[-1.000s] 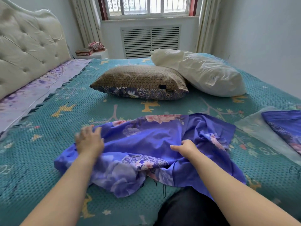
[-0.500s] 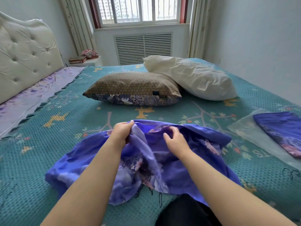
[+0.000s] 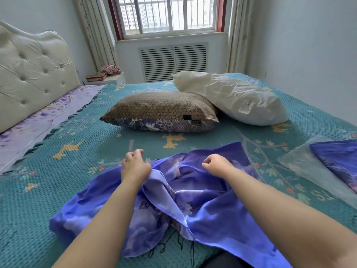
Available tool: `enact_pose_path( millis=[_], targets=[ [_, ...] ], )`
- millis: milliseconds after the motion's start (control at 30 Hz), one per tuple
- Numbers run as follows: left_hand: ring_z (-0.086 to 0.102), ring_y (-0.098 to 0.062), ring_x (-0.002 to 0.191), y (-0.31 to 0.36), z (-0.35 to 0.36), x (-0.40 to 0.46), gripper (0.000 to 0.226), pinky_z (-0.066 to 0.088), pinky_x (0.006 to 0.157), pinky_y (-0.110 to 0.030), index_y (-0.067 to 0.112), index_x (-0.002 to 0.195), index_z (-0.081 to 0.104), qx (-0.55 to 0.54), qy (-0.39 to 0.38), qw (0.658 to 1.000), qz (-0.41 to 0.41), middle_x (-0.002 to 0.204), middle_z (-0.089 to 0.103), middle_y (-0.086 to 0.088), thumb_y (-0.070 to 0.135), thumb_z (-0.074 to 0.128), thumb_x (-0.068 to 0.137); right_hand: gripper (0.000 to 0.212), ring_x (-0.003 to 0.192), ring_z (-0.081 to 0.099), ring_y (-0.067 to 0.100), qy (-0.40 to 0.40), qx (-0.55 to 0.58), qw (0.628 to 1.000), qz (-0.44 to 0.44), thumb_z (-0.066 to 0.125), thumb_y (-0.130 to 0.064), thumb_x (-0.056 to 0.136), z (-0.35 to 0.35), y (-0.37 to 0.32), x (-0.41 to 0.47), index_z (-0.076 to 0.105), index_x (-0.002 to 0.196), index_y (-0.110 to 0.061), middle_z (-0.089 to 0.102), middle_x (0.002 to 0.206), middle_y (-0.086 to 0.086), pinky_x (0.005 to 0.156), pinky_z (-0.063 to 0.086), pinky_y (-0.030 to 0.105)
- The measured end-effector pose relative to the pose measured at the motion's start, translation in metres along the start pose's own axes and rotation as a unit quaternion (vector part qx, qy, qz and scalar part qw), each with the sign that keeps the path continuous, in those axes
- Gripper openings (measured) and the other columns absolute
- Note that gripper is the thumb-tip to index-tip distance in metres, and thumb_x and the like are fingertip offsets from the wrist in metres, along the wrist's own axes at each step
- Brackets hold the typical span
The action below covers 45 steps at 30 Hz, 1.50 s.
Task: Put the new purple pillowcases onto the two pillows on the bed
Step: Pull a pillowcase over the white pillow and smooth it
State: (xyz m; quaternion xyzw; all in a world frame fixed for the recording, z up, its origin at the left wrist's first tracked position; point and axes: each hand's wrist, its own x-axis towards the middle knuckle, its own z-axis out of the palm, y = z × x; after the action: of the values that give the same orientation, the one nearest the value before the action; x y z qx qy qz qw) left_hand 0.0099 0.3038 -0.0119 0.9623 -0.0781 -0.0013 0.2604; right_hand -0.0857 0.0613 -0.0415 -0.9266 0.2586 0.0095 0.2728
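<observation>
pillowcase (image 3: 202, 200) in purple floral fabric lies crumpled on the near part of the bed (image 3: 58, 151), right in front of the person, with a few dark loose threads trailing off its near edge. left hand (image 3: 135, 165) is curled, fingers bunched into the far left edge of the cloth and lifting a fold of it. right hand (image 3: 217, 164) is curled into a loose fist on the far edge too, looks like it's gripping fabric, but the fingers are tucked under so can't tell for sure. both forearms stretch out over the pillowcase. further up the bed sits a brown patterned pillow (image 3: 160, 111) with a blue floral underside, lying flat, and a white bare pillow (image 3: 231, 97) leaning with one end against its far right side. off at the right edge there's a second purple pillowcase (image 3: 336, 157), folded, resting on a clear plastic bag (image 3: 309, 171). the bed has a teal knitted cover with little yellow deer shapes, and a lilac sheet strip runs along the cream tufted headboard (image 3: 32, 78) on the left. behind that a small nightstand (image 3: 104, 79) carries a book and some pink fabric, under the barred window (image 3: 168, 14).
</observation>
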Motion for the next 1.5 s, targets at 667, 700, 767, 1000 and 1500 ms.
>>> enact_pose_path(
  millis=[667, 700, 767, 1000, 1500],
  targets=[
    [0.058, -0.02, 0.087, 0.132, 0.114, 0.035, 0.007, 0.04, 0.072, -0.028, 0.02, 0.082, 0.056, -0.177, -0.06, 0.972, 0.142, 0.09, 0.063, 0.002, 0.022, 0.053, 0.089, 0.07, 0.13, 0.041, 0.037, 0.318, -0.002, 0.922, 0.219, 0.049, -0.031, 0.095, -0.167, 0.121, 0.133, 0.007, 0.15, -0.027, 0.015, 0.156, 0.012, 0.102, 0.037, 0.046],
    [0.058, -0.019, 0.085, 0.133, 0.116, 0.033, 0.008, 0.04, 0.071, -0.028, 0.019, 0.082, 0.056, -0.191, -0.05, 0.971, 0.137, 0.087, 0.063, 0.003, 0.021, 0.053, 0.089, 0.057, 0.126, 0.045, 0.036, 0.316, -0.009, 0.921, 0.226, 0.046, -0.025, 0.097, -0.171, 0.127, 0.136, 0.02, 0.147, -0.017, 0.032, 0.148, 0.016, 0.1, 0.039, 0.043],
    [0.057, -0.017, 0.08, 0.133, 0.117, 0.03, 0.008, 0.039, 0.07, -0.026, 0.018, 0.082, 0.057, -0.216, -0.035, 0.967, 0.13, 0.08, 0.061, 0.006, 0.019, 0.053, 0.09, 0.036, 0.119, 0.051, 0.037, 0.325, -0.009, 0.919, 0.224, 0.041, -0.019, 0.098, -0.174, 0.131, 0.138, 0.045, 0.13, -0.003, 0.052, 0.13, 0.021, 0.094, 0.042, 0.039],
    [0.06, -0.012, 0.07, 0.147, 0.104, 0.016, 0.014, 0.048, 0.072, -0.03, 0.027, 0.074, 0.063, -0.303, -0.029, 0.938, 0.168, 0.072, 0.066, 0.007, 0.021, 0.062, 0.087, 0.023, 0.116, 0.042, 0.037, 0.407, 0.01, 0.911, -0.068, 0.053, -0.014, 0.091, -0.143, 0.105, 0.111, 0.056, 0.106, 0.003, 0.052, 0.121, 0.024, 0.099, 0.03, 0.037],
    [0.045, -0.02, 0.123, 0.161, 0.089, 0.002, 0.071, 0.033, 0.107, -0.034, 0.027, 0.135, 0.039, -0.307, -0.087, 0.934, 0.163, 0.13, 0.047, -0.004, 0.068, 0.051, 0.079, 0.106, 0.133, 0.035, 0.036, 0.296, 0.16, 0.925, 0.177, 0.041, -0.086, 0.067, -0.128, 0.094, 0.077, 0.035, 0.139, -0.007, 0.038, 0.144, 0.017, 0.111, 0.024, 0.054]
  ],
)
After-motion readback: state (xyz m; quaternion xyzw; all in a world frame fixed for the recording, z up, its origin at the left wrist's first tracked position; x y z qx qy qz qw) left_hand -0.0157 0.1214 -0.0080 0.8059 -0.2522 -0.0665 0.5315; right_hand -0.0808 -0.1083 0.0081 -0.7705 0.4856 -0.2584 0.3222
